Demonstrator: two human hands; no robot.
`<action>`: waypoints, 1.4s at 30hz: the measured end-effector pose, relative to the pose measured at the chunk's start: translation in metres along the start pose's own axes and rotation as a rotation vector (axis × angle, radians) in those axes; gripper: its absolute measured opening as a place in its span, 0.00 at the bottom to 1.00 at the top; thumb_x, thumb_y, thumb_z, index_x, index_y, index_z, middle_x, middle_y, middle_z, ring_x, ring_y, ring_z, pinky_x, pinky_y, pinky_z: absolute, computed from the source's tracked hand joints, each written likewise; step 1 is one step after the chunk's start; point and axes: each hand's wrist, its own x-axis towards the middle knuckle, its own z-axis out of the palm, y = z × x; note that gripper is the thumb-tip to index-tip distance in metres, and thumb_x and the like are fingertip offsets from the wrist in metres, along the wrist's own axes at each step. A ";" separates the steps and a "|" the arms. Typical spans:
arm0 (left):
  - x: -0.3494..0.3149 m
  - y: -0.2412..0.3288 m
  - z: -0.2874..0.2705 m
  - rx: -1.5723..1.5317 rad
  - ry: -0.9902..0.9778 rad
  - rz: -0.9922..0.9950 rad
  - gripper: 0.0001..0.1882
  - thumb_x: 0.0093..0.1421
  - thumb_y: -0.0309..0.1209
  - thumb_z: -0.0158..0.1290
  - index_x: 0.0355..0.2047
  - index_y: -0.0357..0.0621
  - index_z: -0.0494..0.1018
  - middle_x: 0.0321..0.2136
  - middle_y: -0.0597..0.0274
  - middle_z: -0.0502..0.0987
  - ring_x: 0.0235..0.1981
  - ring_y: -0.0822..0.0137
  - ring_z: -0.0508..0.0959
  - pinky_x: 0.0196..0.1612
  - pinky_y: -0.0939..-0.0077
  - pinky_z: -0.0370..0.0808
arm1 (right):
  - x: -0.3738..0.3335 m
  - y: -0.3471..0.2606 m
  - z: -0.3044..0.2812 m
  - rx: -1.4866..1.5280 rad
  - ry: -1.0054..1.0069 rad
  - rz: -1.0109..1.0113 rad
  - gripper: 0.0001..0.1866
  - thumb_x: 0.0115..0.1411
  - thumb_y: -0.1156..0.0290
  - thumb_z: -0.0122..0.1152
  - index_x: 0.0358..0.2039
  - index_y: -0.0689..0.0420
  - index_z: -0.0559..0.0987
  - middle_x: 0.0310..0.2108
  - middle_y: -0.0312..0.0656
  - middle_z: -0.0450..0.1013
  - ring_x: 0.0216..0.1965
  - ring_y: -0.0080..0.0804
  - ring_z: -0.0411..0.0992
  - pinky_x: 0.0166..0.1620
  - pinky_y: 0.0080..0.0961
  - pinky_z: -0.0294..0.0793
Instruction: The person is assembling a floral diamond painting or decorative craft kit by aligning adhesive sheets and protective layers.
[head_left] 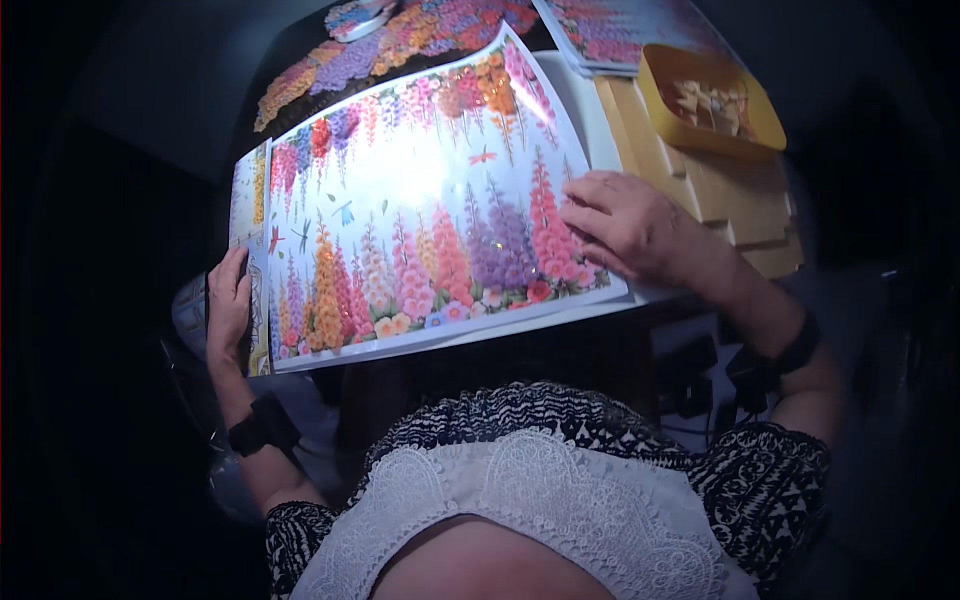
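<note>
A large glossy sheet (400, 190) printed with tall, colourful flowers, butterflies and dragonflies lies in front of me, slightly askew. Its far right corner curls upward, and lamp glare whitens its middle. My left hand (230, 300) rests at the left edge, fingers stretched out over a narrow printed strip (258, 300) beside the sheet. Across the sheet's right edge lies my right hand (625, 222), its fingers bent and a little apart, their tips on the printed pink flowers. The undersides of both hands are hidden.
A yellow tub (712, 105) with small pale pieces stands at the far right on light-brown cardboard (740, 195). Behind it lies another flower-printed sheet (640, 30). Colourful scalloped crochet-like work (385, 55) spreads along the dark far side, with a small white-rimmed dish (357, 22).
</note>
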 end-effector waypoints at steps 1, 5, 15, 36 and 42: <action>0.000 0.002 0.002 0.004 -0.012 0.003 0.24 0.58 0.23 0.45 0.57 0.41 0.65 0.58 0.51 0.65 0.59 0.53 0.62 0.63 0.65 0.57 | -0.003 0.000 0.001 0.010 0.000 0.009 0.22 0.46 0.69 0.68 0.42 0.61 0.73 0.45 0.49 0.70 0.50 0.45 0.69 0.54 0.35 0.68; -0.002 0.009 0.006 -0.008 -0.018 0.007 0.23 0.60 0.24 0.43 0.58 0.41 0.65 0.59 0.51 0.65 0.59 0.53 0.62 0.63 0.65 0.56 | -0.017 -0.009 0.013 -0.097 -0.063 0.008 0.26 0.53 0.58 0.62 0.48 0.62 0.72 0.52 0.54 0.67 0.55 0.49 0.65 0.58 0.37 0.64; -0.008 -0.009 0.007 0.041 -0.041 -0.017 0.23 0.62 0.27 0.42 0.58 0.42 0.64 0.59 0.50 0.64 0.60 0.54 0.61 0.64 0.65 0.56 | -0.012 -0.040 0.004 -0.040 -0.228 0.050 0.48 0.43 0.45 0.67 0.55 0.70 0.65 0.59 0.66 0.56 0.62 0.60 0.55 0.63 0.46 0.55; -0.052 -0.038 -0.044 -0.195 0.005 -0.092 0.16 0.61 0.23 0.42 0.48 0.38 0.73 0.52 0.54 0.70 0.55 0.56 0.65 0.60 0.68 0.61 | 0.011 -0.098 -0.011 -0.012 -0.245 0.084 0.44 0.37 0.62 0.70 0.56 0.67 0.66 0.59 0.65 0.58 0.62 0.61 0.54 0.65 0.47 0.53; -0.048 -0.057 -0.050 -0.442 0.004 -0.130 0.17 0.58 0.19 0.39 0.43 0.35 0.75 0.53 0.54 0.72 0.57 0.58 0.66 0.62 0.69 0.59 | 0.025 -0.086 -0.015 0.020 -0.270 0.101 0.39 0.45 0.57 0.65 0.56 0.63 0.67 0.59 0.62 0.59 0.62 0.59 0.55 0.64 0.45 0.55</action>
